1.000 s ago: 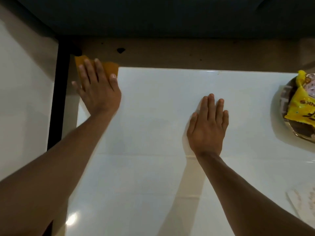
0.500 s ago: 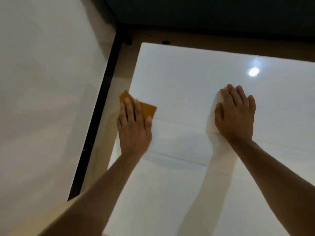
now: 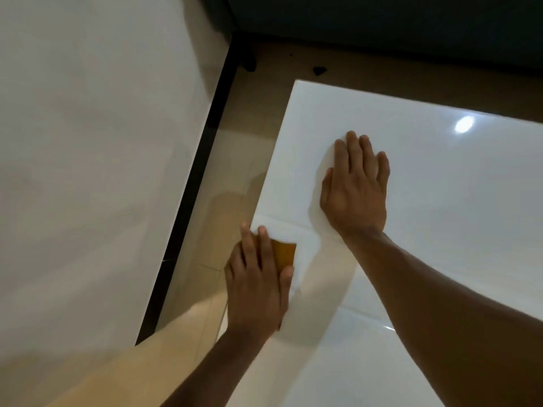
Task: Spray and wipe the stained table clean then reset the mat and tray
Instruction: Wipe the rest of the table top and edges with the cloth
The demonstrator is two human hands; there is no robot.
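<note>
The orange cloth (image 3: 283,254) lies under the flat, pressing left hand (image 3: 258,284) at the table (image 3: 440,215) edge, nearer than before; right hand (image 3: 357,188) rests spread

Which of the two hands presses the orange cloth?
The left hand, at the table edge, presses the orange cloth; the right hand lies flat on bare tabletop.
</note>
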